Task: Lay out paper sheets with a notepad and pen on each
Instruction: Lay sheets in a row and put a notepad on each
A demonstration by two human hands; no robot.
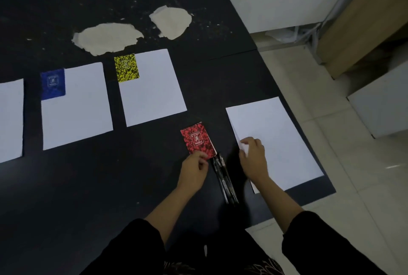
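- The left hand (195,162) pinches the near edge of the small red speckled notepad (197,140), which lies on the black desk (88,186) between the laid-out sheets and the paper stack.
- The right hand (251,153) grips the near left corner of the stack of white paper sheets (278,140) at the right edge of the desk; its fingers curl round the lifted corner.
- Several black pens (224,178) lie together on the desk between the two hands, just beside the red notepad.
- Two white sheets already carry notepads: the blue notepad (53,83) on one (77,111), the yellow speckled notepad (126,67) on the next (154,89). A third sheet (11,120) is cut by the left frame edge. I see no pen on any of them.
- Risk, in my judgement: the right hand may lift more than one sheet, because the corner is thin and stacked.
- The stack lies close to the desk edge, so a pull could slide it toward the floor.
- The pens may roll if a wrist touches them.
- The desk surface is worn, with two pale torn patches (108,38) and white specks.
- Beside it are the tiled floor (331,142) and a cardboard box (364,27).
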